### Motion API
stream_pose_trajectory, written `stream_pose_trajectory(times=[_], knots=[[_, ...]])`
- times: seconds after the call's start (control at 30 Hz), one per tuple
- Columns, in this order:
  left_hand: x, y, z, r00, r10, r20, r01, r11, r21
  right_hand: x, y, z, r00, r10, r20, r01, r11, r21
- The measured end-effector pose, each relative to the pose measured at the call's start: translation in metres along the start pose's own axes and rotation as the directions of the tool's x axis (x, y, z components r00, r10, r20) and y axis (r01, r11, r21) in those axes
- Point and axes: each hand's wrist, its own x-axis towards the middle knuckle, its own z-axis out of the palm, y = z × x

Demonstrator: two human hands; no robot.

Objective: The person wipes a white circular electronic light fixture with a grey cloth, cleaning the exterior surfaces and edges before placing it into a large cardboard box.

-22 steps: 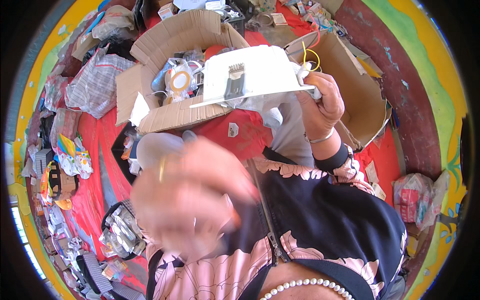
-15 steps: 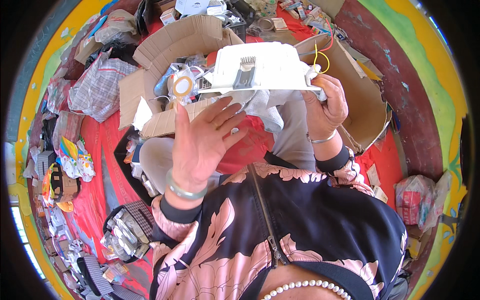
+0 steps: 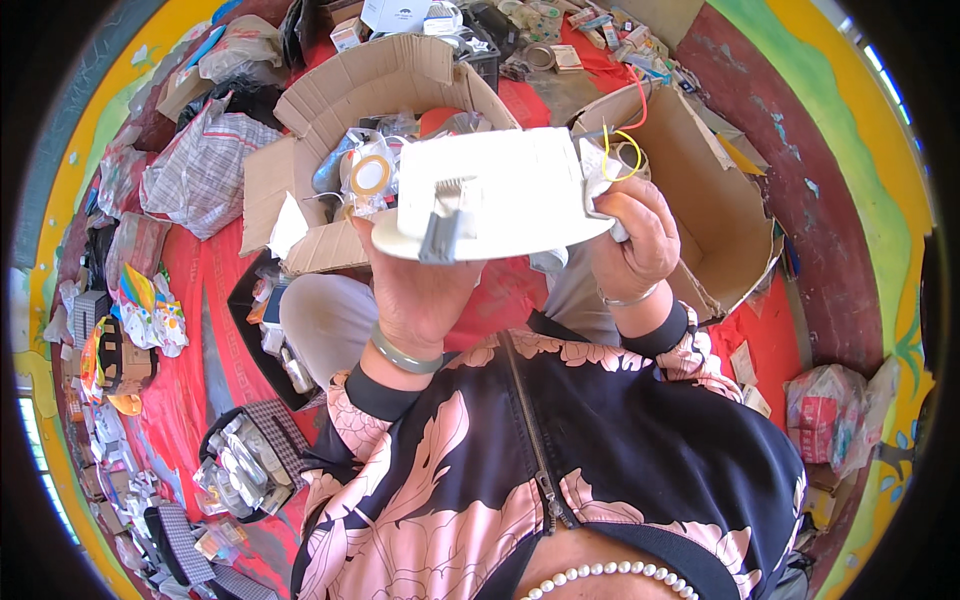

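Observation:
A white recessed ceiling light [image 3: 500, 190] is held up in front of my chest, its boxy back raised above a round flat rim. A grey spring clip [image 3: 440, 238] sticks out at its near edge. My left hand [image 3: 425, 295] is under the left part of the rim, with the fingers mostly hidden behind it. At the right edge, my right hand [image 3: 637, 235] pinches the rim through a crumpled white cloth [image 3: 595, 172]. Red, yellow and dark wires [image 3: 634, 150] rise from the light beside this hand.
Behind the light stands an open cardboard box [image 3: 365, 75] with a tape roll [image 3: 370, 175] and packed goods. Another open carton [image 3: 725, 215] is at the right. A checked bag [image 3: 205, 170] and a basket of small packages [image 3: 245, 460] lie on the left.
The light has come down nearer my chest and tilted, so its round rim shows. My left hand, spread out and apart from it before, has moved under its left side.

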Motion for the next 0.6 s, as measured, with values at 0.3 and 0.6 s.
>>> stream_pose_trajectory(times=[0.3, 0.6], knots=[[0.009, -0.004, 0.002, 0.990, 0.103, 0.101, -0.113, 0.988, 0.105, 0.004, 0.000, 0.017, 0.985, -0.166, 0.047, 0.170, 0.982, -0.082], [0.010, 0.033, -0.016, 0.983, -0.172, -0.070, 0.173, 0.985, 0.011, -0.009, 0.017, 0.015, 0.938, -0.290, 0.192, 0.298, 0.955, -0.014]])
